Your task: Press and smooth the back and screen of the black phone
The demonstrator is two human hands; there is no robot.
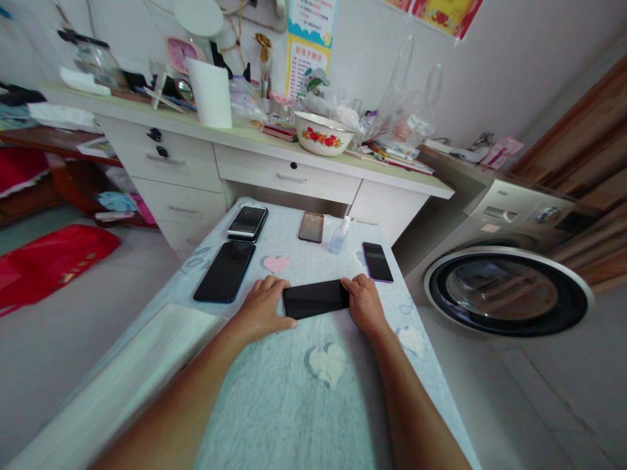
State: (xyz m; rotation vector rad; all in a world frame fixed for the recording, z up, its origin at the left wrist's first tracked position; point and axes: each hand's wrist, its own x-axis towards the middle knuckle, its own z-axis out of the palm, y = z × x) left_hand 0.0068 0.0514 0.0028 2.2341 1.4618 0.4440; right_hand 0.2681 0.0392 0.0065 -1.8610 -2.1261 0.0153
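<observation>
Currently we hold a black phone flat by its ends, L hand spread round one, R hand gripping t'other, mid-table. Beyond: see-thru spray bottle, fill lvl unclear. On desk: flowered bowl, contents hidden; beside it, clear bag w/ unidentifiable bits.

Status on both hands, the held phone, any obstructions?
Left hand, right hand gripping opposite ends. Black phone crosswise between them. Spray bottle beyond, clear of both.
</observation>
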